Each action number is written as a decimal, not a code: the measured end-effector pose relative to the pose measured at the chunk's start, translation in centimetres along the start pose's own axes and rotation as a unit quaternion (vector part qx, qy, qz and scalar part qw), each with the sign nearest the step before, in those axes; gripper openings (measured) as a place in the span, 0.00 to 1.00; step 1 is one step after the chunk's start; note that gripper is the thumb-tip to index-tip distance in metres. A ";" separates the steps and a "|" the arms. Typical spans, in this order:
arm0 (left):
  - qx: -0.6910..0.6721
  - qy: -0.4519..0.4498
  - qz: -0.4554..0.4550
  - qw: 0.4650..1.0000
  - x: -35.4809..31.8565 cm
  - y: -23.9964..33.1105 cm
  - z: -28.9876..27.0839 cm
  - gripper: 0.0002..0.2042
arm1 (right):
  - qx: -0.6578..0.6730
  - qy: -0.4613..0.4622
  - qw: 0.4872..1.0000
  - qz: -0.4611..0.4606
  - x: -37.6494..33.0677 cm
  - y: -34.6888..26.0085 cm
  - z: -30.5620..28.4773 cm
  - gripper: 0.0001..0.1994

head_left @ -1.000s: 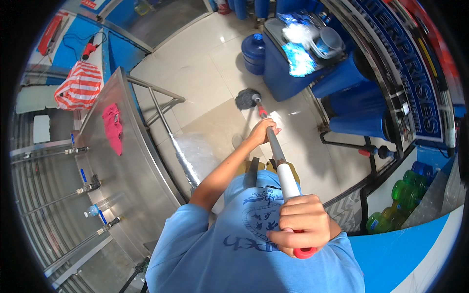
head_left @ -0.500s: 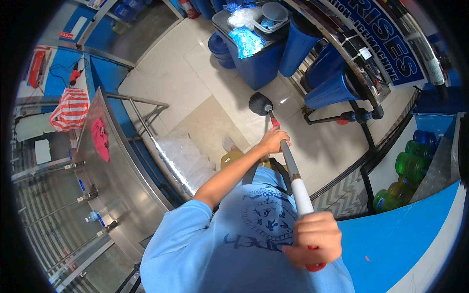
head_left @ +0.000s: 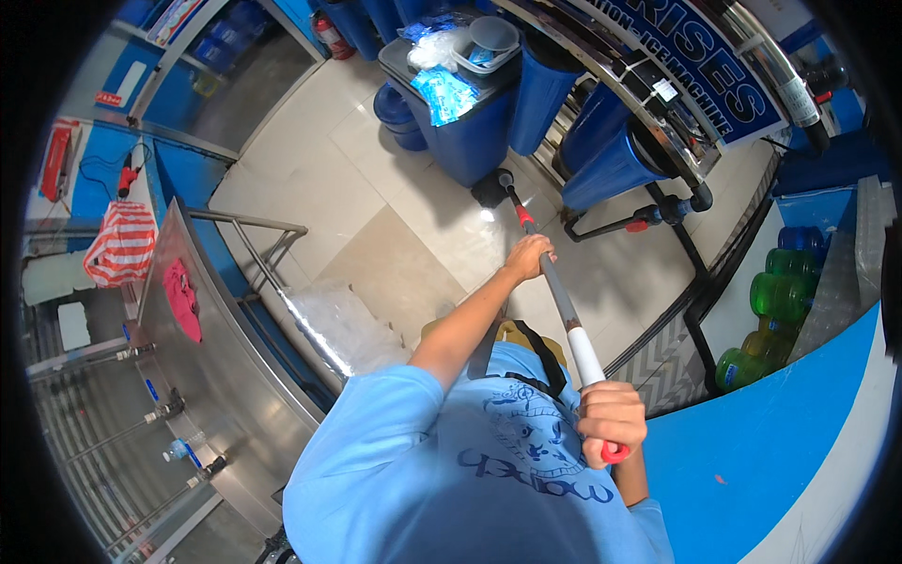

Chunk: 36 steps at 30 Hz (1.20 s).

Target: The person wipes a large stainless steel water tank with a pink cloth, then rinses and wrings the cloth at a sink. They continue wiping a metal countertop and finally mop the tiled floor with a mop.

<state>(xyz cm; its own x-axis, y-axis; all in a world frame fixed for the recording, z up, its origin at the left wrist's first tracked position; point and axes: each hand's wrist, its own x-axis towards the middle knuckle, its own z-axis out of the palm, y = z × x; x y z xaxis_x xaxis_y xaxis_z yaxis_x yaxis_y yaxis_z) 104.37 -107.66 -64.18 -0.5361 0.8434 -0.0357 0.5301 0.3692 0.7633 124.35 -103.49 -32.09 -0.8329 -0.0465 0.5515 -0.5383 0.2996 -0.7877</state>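
Observation:
A mop [head_left: 560, 293] with a grey and white pole slants across the front of my body. Its dark, shaggy head [head_left: 489, 191] rests on the tiled floor against the foot of a large blue bin [head_left: 460, 132]. My left hand [head_left: 531, 257] is wrapped round the pole below its red collar. Near my chest, my right hand [head_left: 611, 423] grips the white top end, with the red end cap showing under the fingers. The cap partly sticks out beside my thumb.
Tall blue filter housings [head_left: 615, 174] and dark pipes stand right of the mop head. A steel counter [head_left: 225, 329] with a pink cloth [head_left: 182, 299] and a metal rail lie left. Clear plastic [head_left: 343, 324] bulges beside the rail. Coloured bottles [head_left: 782, 296] are stacked right.
The mop head has moved forward and slightly left, up to the bin's foot. Both hands keep their grip. The whole view has shifted a little.

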 end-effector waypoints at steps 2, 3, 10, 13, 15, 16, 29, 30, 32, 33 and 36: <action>-0.024 0.050 0.035 0.998 -1.4 0.5 -0.1 0.09 | 0.026 0.037 0.999 -0.011 1.7 -1.2 0.1 0.07; -0.025 0.062 0.040 0.997 -2.2 0.9 -0.2 0.09 | 0.041 0.043 0.998 -0.016 2.5 -1.9 0.0 0.07; -0.028 0.042 -0.010 0.999 -9.0 2.4 -2.2 0.08 | 0.202 0.074 0.975 -0.049 2.9 -1.8 -4.5 0.07; -0.029 0.026 -0.063 0.997 -13.8 0.4 -4.5 0.05 | 0.242 0.088 0.965 -0.041 2.5 -0.4 -2.2 0.06; -0.044 0.032 -0.098 0.994 -16.7 -1.2 -5.9 0.04 | 0.267 0.097 0.958 -0.025 3.5 0.5 0.3 0.07; -0.022 0.050 -0.107 0.993 -18.3 -2.2 -6.7 0.05 | 0.276 0.103 0.955 -0.018 4.1 0.9 1.9 0.07; 0.157 0.154 -0.287 0.933 -34.7 -15.2 -12.8 0.12 | 0.342 0.012 0.932 0.115 3.0 5.1 18.9 0.08; 0.144 0.142 -0.281 0.938 -34.3 -14.5 -12.6 0.12 | 0.340 0.026 0.933 0.118 2.7 4.1 18.2 0.09; 0.091 0.126 -0.288 0.945 -32.6 -12.4 -11.8 0.13 | 0.287 0.041 0.951 0.106 2.0 1.6 15.6 0.09; 0.079 0.121 -0.254 0.956 -31.3 -11.1 -11.4 0.13 | 0.269 0.056 0.957 0.097 1.7 0.2 14.2 0.09; 0.040 0.109 -0.149 0.982 -27.0 -6.0 -9.3 0.13 | 0.240 0.134 0.958 0.077 0.3 -4.3 9.6 0.08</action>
<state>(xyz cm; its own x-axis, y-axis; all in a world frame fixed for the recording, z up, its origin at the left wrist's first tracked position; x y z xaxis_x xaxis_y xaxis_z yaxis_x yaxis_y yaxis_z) 109.52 -136.28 -61.79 -0.7984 0.5931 -0.1043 0.3741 0.6243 0.6858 125.21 -113.91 -31.21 -0.8788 0.2288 0.4188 -0.4627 -0.1934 -0.8652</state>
